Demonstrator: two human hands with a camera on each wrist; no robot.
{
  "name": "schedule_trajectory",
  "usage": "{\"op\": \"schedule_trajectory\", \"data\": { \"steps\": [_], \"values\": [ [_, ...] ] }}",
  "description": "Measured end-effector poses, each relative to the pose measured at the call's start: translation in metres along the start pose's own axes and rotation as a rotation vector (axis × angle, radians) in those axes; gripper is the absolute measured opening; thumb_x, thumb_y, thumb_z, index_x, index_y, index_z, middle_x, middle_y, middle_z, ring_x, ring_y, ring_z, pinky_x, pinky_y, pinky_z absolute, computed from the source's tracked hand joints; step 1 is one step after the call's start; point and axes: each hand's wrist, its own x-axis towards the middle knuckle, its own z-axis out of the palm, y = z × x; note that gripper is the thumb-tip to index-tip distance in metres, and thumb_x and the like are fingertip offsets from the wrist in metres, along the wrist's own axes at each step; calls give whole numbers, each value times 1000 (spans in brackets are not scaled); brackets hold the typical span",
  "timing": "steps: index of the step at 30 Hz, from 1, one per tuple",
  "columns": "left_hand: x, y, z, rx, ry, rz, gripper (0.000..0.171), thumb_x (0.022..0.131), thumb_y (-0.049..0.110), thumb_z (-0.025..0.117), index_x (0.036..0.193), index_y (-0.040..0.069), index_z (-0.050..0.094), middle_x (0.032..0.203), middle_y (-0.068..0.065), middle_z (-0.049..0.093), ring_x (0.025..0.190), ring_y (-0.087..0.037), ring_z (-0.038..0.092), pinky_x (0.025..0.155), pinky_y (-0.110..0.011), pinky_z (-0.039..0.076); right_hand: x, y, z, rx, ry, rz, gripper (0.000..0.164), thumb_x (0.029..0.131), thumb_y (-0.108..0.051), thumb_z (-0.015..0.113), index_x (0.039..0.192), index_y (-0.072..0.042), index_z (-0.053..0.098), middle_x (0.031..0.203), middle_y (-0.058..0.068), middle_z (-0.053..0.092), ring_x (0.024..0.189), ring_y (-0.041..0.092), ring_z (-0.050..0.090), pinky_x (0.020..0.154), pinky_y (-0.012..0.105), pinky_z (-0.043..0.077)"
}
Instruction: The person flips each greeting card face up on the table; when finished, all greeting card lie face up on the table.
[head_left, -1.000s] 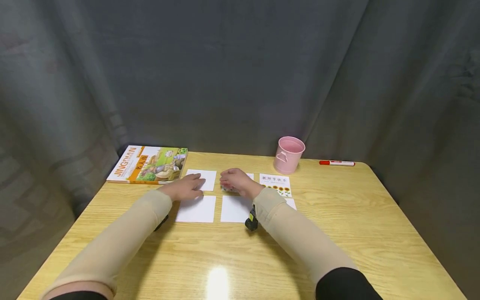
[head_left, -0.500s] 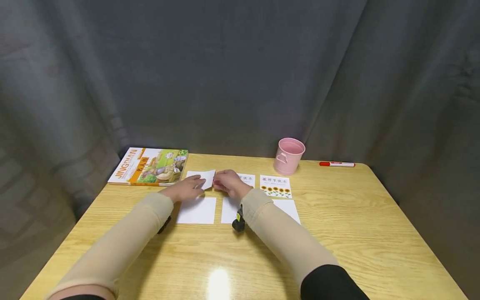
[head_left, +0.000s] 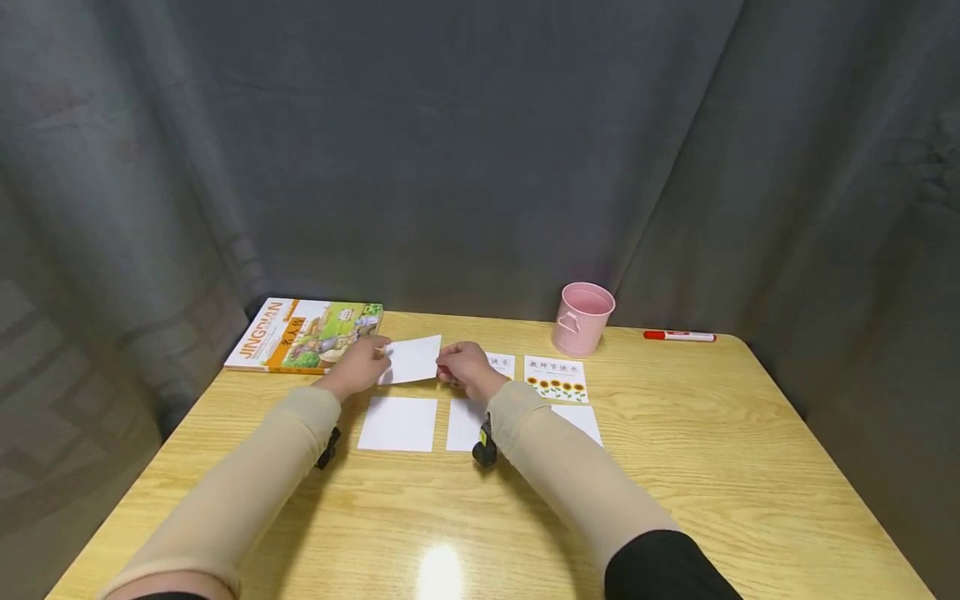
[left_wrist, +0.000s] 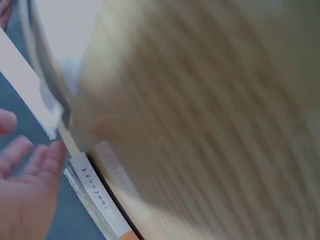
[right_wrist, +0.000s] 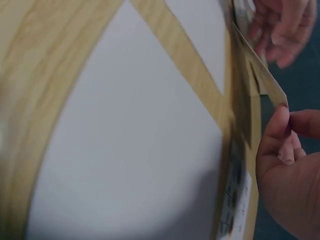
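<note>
My right hand (head_left: pixel 467 367) pinches the right edge of a white card (head_left: pixel 411 360) between thumb and fingers. That card is tilted up off the table, and its raised edge shows in the right wrist view. At the card's left end is my left hand (head_left: pixel 358 365), its fingers loosely bent; in the left wrist view its fingertips (left_wrist: pixel 55 152) are near the card's end without gripping it. Below lie a blank white card (head_left: pixel 397 423) and another blank card (head_left: pixel 462 427), partly hidden by my right wrist. A printed card (head_left: pixel 501 363) is half hidden behind my right hand.
A sunflower card (head_left: pixel 555 380) lies at the right of the back row, with a blank card (head_left: pixel 581 421) in front of it. A book (head_left: pixel 307 333) lies at the back left. A pink bucket (head_left: pixel 583 321) and a red-capped marker (head_left: pixel 678 336) stand and lie at the back right.
My right hand has moved left from the printed middle card to the back-left card and lifted it by its right edge. My left hand has drawn slightly back to that card's left end.
</note>
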Motion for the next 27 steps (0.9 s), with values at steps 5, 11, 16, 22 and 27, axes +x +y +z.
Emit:
{"op": "schedule_trajectory", "data": {
  "steps": [5,11,16,22,27],
  "values": [
    [2,6,-4,-290,4,-232,49,106,11,45,144,-20,42,138,-36,51,120,-42,57,97,-46,51,-5,-5,-14,18,-39,-32,28,104,-3,56,129,8,58,87,10,64,62,8,58,63,21,51],
    [4,5,-2,-464,24,-326,45,107,11,46,140,-20,46,127,-28,56,99,-24,57,86,-34,52,-5,-5,-19,11,-31,-29,23,103,-4,58,124,6,60,87,10,64,65,9,60,66,22,54],
    [5,7,-3,-445,79,-309,34,108,13,47,127,-13,59,123,-24,58,91,-20,55,81,-34,51,-8,-6,-22,-32,-13,-34,14,104,-7,58,114,3,62,82,7,62,66,11,59,68,26,55],
    [3,4,-5,-480,182,-268,22,107,7,50,110,-10,64,114,-21,64,83,-17,58,79,-35,53,-8,-4,-21,-89,-46,-66,10,105,-9,58,105,0,64,82,6,62,69,13,58,67,26,55],
    [5,1,-5,-601,166,-263,26,108,8,50,119,-11,62,90,-2,67,77,-7,62,78,-29,54,-7,-5,-23,-15,-60,-36,6,105,-7,57,106,-3,61,82,7,64,66,11,59,63,23,53]
  ]
}}
